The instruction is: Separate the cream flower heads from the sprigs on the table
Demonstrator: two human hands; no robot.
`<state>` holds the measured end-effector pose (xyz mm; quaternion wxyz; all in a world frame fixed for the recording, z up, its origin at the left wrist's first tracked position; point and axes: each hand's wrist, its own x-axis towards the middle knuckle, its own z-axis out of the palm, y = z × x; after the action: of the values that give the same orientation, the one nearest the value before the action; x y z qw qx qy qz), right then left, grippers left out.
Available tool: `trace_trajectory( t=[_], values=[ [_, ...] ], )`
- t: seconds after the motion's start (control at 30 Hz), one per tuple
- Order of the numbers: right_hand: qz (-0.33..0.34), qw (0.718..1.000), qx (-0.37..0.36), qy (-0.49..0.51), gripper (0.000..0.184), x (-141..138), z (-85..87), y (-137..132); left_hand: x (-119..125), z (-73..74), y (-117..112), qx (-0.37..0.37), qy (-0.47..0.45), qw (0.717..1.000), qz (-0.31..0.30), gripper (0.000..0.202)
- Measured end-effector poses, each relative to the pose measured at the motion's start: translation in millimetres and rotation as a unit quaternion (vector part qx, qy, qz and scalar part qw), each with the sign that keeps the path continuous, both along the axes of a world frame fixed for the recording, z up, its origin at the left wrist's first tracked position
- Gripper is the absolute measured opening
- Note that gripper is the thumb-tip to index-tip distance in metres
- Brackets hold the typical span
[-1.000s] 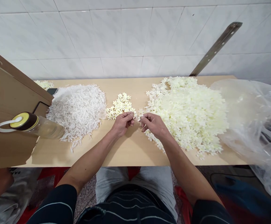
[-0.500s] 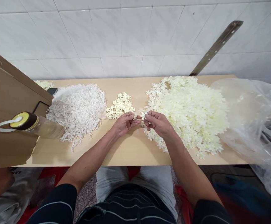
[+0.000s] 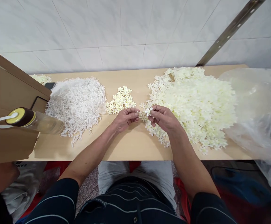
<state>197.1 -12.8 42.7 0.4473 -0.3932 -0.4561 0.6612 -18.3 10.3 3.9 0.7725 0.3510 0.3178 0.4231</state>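
Note:
My right hand (image 3: 163, 117) pinches a small white artificial flower (image 3: 148, 111) between thumb and fingers, its petals facing up. Just left of it, my left hand (image 3: 126, 119) has thumb and forefinger pressed together; whatever is between them is too small to make out. A large pile of pale yellow-white flowers (image 3: 196, 102) spreads behind and to the right of my right hand. Beyond my left hand lies a small cluster of flowers (image 3: 121, 101). Farther left is a heap of thin white stick-like pieces (image 3: 78, 104).
A bottle with a yellow-and-brown lid (image 3: 21, 117) lies tilted by a cardboard sheet (image 3: 7, 121) at left. Clear plastic bagging (image 3: 254, 102) covers the table's right end. A tiled wall with a metal strip (image 3: 228, 32) stands behind. Someone's arm (image 3: 0, 180) shows at lower left.
My hands have drawn apart slightly, the right one moving right with its flower. The flower seen at my left fingertips no longer shows clearly there. The camera view has tilted down a little.

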Motion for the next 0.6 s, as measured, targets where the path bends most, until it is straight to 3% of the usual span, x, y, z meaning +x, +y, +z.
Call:
trace_trajectory(
  t=[0.27,0.6],
  values=[
    [-0.012,0.999,0.032,0.007,0.038,6.7,5.7,-2.1,1.2,-2.8,0.4,0.02,0.026,0.999,0.01,0.039],
    [-0.033,0.993,0.054,-0.098,0.042,-9.1,0.0,-6.1,1.0,2.4,-4.6,0.073,0.06,0.995,-0.022,0.037]
  ],
)
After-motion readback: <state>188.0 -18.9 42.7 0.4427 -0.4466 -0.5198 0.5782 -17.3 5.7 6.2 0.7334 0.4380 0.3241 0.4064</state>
